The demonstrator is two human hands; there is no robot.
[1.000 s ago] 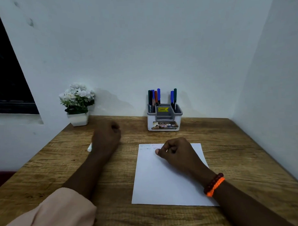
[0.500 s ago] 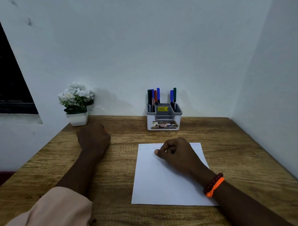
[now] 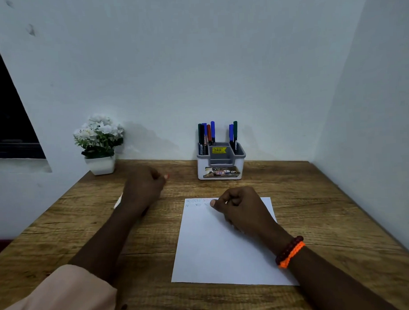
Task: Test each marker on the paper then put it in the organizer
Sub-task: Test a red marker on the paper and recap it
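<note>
the paper (image 3: 225,242) is lying flat on the desk (image 3: 328,220), in front of the organizer (image 3: 221,163). faint scribbles are showing along the paper's far edge. the organizer is standing at the desk's far edge against the wall, holding markers (image 3: 207,136) upright in its left and right compartments. the left hand (image 3: 144,189) is hovering clenched to the left of the organizer, gripping a marker (image 3: 118,202): a white end is showing at the wrist side and a red tip at the finger side. the right hand (image 3: 242,209) is resting as a loose fist on the paper's far edge; whether it is holding anything cannot be told. a flower pot (image 3: 100,164) is standing far left of the organizer.
</note>
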